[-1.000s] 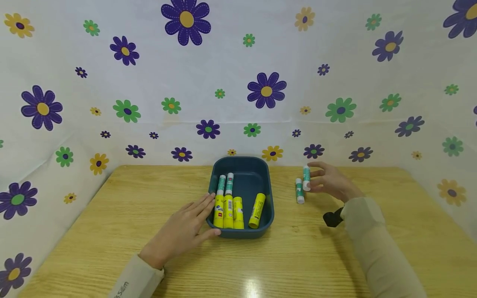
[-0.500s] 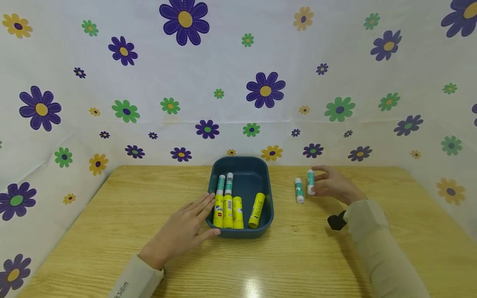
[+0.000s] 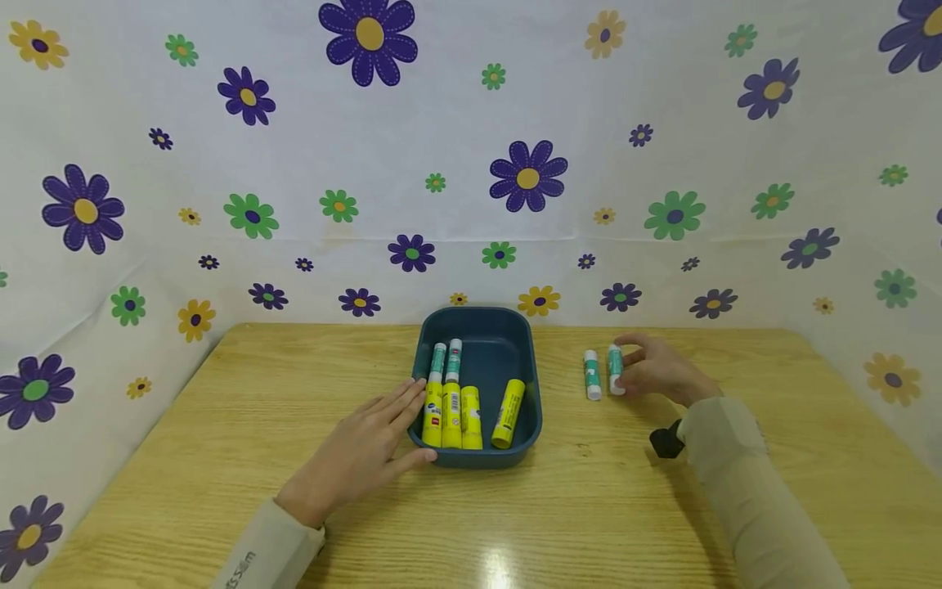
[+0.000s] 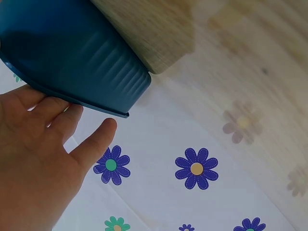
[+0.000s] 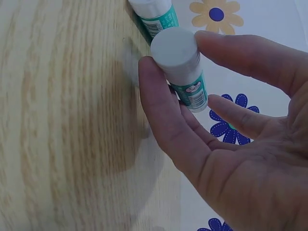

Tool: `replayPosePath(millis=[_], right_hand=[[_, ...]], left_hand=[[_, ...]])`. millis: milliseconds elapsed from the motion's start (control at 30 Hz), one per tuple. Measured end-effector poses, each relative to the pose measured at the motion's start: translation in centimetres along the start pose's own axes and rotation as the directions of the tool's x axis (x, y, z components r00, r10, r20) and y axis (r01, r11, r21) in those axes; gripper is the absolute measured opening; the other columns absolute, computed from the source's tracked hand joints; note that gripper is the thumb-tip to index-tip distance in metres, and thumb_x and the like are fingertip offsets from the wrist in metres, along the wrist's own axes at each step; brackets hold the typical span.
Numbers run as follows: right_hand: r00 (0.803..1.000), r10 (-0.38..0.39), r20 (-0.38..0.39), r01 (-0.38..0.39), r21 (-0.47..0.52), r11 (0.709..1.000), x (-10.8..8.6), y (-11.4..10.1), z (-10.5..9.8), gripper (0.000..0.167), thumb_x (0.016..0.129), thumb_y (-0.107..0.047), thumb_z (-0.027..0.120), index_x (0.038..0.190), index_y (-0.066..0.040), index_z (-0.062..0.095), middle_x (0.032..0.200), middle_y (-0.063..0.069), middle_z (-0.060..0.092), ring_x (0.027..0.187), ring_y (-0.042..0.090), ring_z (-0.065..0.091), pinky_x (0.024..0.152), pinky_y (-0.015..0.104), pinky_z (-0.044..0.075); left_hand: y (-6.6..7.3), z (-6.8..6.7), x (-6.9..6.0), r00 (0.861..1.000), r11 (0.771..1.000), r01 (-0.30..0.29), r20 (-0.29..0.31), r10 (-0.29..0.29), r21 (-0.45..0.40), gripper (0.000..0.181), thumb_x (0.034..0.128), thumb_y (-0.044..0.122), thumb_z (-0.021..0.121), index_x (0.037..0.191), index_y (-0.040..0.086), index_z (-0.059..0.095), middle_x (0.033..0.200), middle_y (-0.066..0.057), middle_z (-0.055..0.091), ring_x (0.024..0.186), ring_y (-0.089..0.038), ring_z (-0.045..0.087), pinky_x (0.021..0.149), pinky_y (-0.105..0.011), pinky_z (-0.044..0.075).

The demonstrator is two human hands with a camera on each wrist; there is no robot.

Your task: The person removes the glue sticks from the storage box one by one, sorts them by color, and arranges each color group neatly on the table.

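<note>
- Over the last second, the held glue stick (image 3: 615, 370) has shifted right, away from the loose glue stick (image 3: 592, 375), and a little toward the tabletop's (image 3: 191, 474) near edge.
- The two now lie roughly side by side, both teal and white, with a clear gap between them; both are near the tabletop's far edge, between the tray (image 3: 482, 460) and the far-right corner.
- The right hand (image 3: 658, 372) pinches the held glue stick, fingers set on opposite sides of its white cap; whether the stick's underside rests on the wood, I cannot tell.
- The loose glue stick has stayed put, as have the tray's contents, so the change looks like one of spacing and alignment only.
- The left hand (image 3: 361, 458) has not moved: its fingers are stretched out against the tray's left rim, the thumb at its near-left corner, gripping nothing.
- Inside the dark blue tray, three yellow glue sticks (image 3: 451, 415) sit side by side at the near-left corner, two teal glue sticks (image 3: 454, 360) lie beyond them, and a tilted yellow glue stick (image 3: 509, 414) lies near the right wall.
- The tabletop is pale, grained wood, with a bright reflection toward the near edge.
- White cloth (image 3: 441, 106) printed with purple, green and yellow flowers hangs behind the far edge and along both sides.
</note>
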State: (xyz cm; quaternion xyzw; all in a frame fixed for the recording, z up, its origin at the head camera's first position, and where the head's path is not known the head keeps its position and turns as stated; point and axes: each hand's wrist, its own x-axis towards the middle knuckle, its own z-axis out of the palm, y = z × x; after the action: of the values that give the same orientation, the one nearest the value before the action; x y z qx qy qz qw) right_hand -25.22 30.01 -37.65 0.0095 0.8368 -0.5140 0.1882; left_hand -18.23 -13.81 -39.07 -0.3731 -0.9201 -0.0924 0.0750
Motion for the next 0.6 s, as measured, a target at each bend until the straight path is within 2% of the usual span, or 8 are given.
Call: replayPosePath(millis=[367, 600], right_hand=[[0.999, 0.04, 0.004, -0.039, -0.077, 0.996, 0.26, -0.62, 0.63, 0.083, 0.085, 0.007, 0.069, 0.153, 0.009, 0.023, 0.139, 0.04, 0.037, 0.106, 0.039, 0.06, 0.088, 0.042, 0.06], [0.998, 0.065, 0.016, -0.062, -0.117, 0.991, 0.59, -0.84, 0.98, 0.08, 0.083, 0.008, 0.069, 0.151, 0.01, 0.026, 0.139, 0.044, 0.038, 0.111, 0.045, 0.058, 0.088, 0.046, 0.059]], left_hand=[[-0.09, 0.03, -0.02, 1.0, 1.0, -0.004, -0.004, 0.004, 0.008, 0.081, 0.1016, 0.057, 0.051, 0.15, -0.007, 0.042, 0.159, -0.02, 0.036, 0.146, -0.034, 0.035, 0.112, -0.053, 0.039], [0.07, -0.09, -0.08, 1.0, 1.0, 0.014, 0.015, -0.014, -0.007, 0.079, 0.1018, 0.054, 0.054, 0.15, -0.007, 0.041, 0.16, -0.02, 0.035, 0.147, -0.033, 0.034, 0.113, -0.053, 0.038]])
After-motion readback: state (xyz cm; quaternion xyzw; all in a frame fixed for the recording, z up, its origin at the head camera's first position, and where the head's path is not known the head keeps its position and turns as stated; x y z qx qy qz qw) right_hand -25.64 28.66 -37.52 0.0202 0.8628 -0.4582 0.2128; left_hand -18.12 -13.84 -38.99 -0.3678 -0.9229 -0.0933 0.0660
